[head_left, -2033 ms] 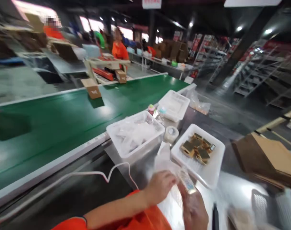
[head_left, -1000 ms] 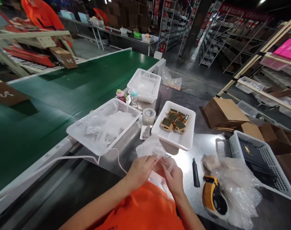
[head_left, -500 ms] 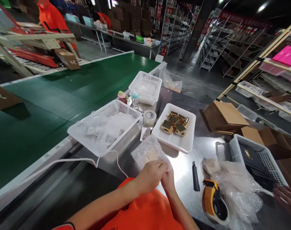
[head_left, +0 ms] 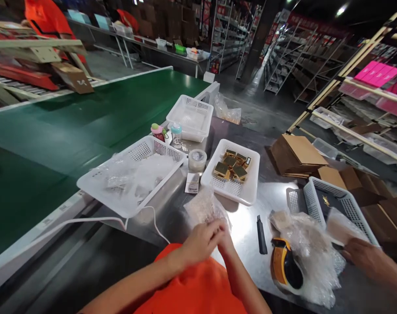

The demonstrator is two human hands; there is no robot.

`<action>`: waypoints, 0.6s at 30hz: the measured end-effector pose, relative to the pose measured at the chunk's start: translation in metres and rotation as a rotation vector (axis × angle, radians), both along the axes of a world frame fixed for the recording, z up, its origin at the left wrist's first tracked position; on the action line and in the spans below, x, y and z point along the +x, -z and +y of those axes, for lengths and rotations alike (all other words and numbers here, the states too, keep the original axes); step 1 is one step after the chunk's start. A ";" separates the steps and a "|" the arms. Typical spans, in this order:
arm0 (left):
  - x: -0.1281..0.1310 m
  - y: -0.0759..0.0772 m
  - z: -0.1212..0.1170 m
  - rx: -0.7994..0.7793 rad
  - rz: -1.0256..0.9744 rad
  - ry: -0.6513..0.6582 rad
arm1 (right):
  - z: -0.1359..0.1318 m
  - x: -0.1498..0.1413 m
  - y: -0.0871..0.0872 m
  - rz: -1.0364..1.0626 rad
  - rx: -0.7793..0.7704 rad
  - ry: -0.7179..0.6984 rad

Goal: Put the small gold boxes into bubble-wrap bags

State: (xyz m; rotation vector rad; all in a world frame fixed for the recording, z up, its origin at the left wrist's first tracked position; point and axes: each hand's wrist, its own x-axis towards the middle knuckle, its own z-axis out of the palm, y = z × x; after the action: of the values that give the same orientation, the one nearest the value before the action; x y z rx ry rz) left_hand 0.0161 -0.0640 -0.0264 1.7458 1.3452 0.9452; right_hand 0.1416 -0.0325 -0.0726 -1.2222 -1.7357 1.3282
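Observation:
A bubble wrap bag (head_left: 207, 206) lies over the near part of the metal table, just beyond my two hands. My left hand (head_left: 199, 242) has its fingers closed at the near edge of the wrap. Beside it, my right hand (head_left: 224, 239) is also closed on that edge, touching the left. Both sets of fingertips are partly hidden. Farther off, a white basket (head_left: 252, 183) holds several gold boxes (head_left: 230, 165). Left of that basket are a roll of clear tape (head_left: 197, 161) and a small stack of labels (head_left: 192, 183).
A white basket (head_left: 133, 211) of plastic packaging stands left, beside the green conveyor (head_left: 120, 113). Rightward lie a black cutter (head_left: 261, 234), a yellow tape dispenser (head_left: 282, 261) and bubble wrap (head_left: 311, 257). A co-worker's hand (head_left: 362, 253) holds a wrapped packet (head_left: 344, 226) near a basket (head_left: 313, 205).
My hands stay together at the edge of the bubble wrap, their fingers slightly shifted. The co-worker's hand has come farther in from the right with a wrapped packet. The view has turned slightly right.

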 end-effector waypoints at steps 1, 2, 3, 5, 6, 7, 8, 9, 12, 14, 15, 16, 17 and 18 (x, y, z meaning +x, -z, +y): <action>-0.005 0.000 0.004 -0.037 -0.093 -0.094 | 0.002 -0.006 -0.005 0.038 -0.028 -0.030; -0.010 0.000 0.007 -0.062 -0.168 -0.173 | 0.003 -0.009 -0.010 0.079 -0.045 -0.060; -0.016 0.000 0.010 -0.076 -0.223 -0.238 | 0.002 -0.009 -0.014 0.110 -0.038 -0.080; -0.028 0.001 0.013 -0.089 -0.285 -0.334 | -0.002 -0.001 -0.021 0.127 0.045 -0.019; -0.033 0.002 0.014 -0.099 -0.300 -0.365 | -0.005 0.006 -0.022 0.108 0.111 0.092; -0.037 0.003 0.014 -0.109 -0.308 -0.381 | -0.008 0.013 -0.022 0.078 0.161 0.241; -0.040 0.004 0.013 -0.125 -0.310 -0.373 | -0.010 0.020 -0.021 0.062 0.160 0.385; -0.041 0.005 0.013 -0.143 -0.304 -0.341 | -0.011 0.026 -0.018 0.075 0.092 0.490; -0.030 0.008 0.010 -0.181 -0.206 -0.076 | -0.011 0.032 -0.007 0.276 -0.427 0.413; -0.011 0.008 0.006 -0.189 -0.069 0.178 | -0.011 0.027 0.001 0.437 -0.765 0.221; -0.001 0.008 0.003 -0.182 0.017 0.293 | -0.012 0.022 0.006 0.474 -0.868 0.168; 0.009 0.007 0.000 -0.165 0.105 0.383 | -0.013 0.018 0.010 0.472 -0.915 0.162; 0.017 0.006 -0.003 -0.143 0.176 0.452 | -0.013 0.014 0.014 0.444 -0.909 0.197; 0.023 0.004 -0.004 -0.118 0.217 0.502 | -0.011 0.012 0.017 0.406 -0.868 0.252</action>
State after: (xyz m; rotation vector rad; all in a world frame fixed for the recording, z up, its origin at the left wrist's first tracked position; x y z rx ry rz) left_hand 0.0390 -0.0679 -0.0306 2.0004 0.9871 0.3997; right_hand 0.1540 -0.0438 -0.0893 -1.3995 -0.6792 2.0722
